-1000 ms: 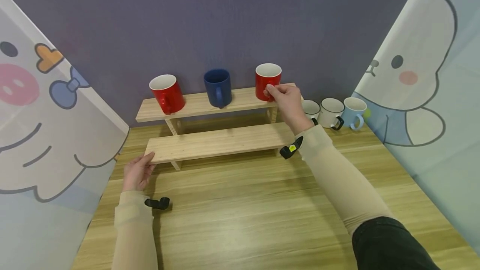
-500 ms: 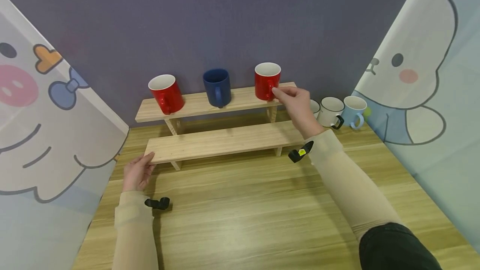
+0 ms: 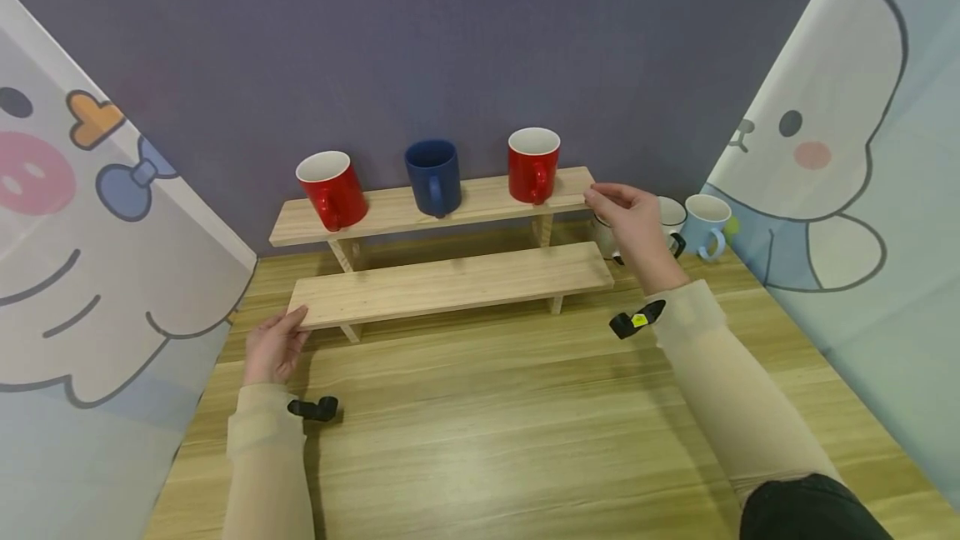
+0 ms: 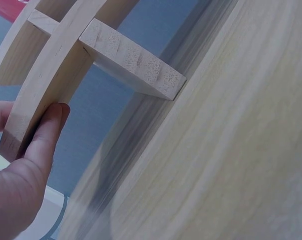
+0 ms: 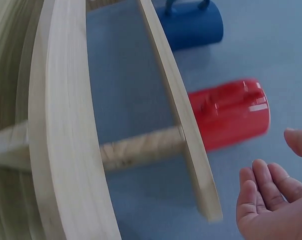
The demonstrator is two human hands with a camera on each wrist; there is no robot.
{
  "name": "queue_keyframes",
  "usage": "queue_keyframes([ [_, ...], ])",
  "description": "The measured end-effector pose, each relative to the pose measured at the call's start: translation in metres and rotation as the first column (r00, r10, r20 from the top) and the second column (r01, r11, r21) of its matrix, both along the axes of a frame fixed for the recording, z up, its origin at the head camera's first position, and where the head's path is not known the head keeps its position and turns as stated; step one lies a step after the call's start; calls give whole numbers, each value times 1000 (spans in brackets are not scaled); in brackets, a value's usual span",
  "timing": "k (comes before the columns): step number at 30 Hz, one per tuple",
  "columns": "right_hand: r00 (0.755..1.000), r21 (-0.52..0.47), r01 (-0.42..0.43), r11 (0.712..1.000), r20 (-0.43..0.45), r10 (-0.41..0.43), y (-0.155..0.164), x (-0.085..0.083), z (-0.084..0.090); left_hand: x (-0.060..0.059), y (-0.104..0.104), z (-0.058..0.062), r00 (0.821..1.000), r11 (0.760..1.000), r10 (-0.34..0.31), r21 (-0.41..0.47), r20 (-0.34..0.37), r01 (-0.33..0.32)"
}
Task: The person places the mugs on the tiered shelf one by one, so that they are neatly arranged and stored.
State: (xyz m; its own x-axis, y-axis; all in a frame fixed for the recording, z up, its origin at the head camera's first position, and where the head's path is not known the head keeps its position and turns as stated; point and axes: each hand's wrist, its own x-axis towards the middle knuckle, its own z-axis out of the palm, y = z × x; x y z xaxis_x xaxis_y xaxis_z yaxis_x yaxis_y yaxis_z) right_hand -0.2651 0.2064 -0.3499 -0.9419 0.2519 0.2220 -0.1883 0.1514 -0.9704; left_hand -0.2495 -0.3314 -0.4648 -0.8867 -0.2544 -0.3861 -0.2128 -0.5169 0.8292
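A two-step wooden shelf (image 3: pixel 450 282) stands against the wall. My left hand (image 3: pixel 272 350) pinches the left end of its lower board, thumb on one face and fingers (image 4: pixel 49 125) on the other in the left wrist view. On the upper board sit a tilted-looking red mug (image 3: pixel 337 195) at left, a dark blue mug (image 3: pixel 436 180) in the middle and a second red mug (image 3: pixel 533 167) at right, handles toward me. My right hand (image 3: pixel 636 227) is beside the upper board's right end, holding nothing; the right wrist view shows its thumb apart from the loosely bent fingers (image 5: pixel 263 177).
On the table right of the shelf stand two white mugs with black rims (image 3: pixel 602 233), partly hidden by my right hand, and a light blue mug (image 3: pixel 706 223). A purple-grey wall (image 3: pixel 480 40) rises behind, with cartoon-printed panels (image 3: pixel 810 157) at both sides.
My right hand has let go of the right red mug's handle and moved right, away from it. That mug stays on the upper board. The left hand has kept its place.
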Motion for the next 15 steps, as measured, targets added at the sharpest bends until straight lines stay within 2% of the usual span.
queue_keyframes([
  [4, 1000, -70, -9, 998, -19, 7, 21, 3, -5, 0, 0, 0, 1000, 1000, 2, 10, 1, -2],
  [8, 1000, -89, -4, 996, -11, 3, 41, 6, -13, -1, -1, 0, 1000, 1000, -6, 1, -5, 6],
  [12, 999, -36, 16, 999, 31, -15, 58, 9, -22, -1, -1, -1, 1000, 1000, -12, -4, -12, 12],
  [15, 995, 42, 32, 999, 88, -36, 69, 11, -30, -1, -1, -1, 1000, 1000, -13, -3, -12, 13],
])
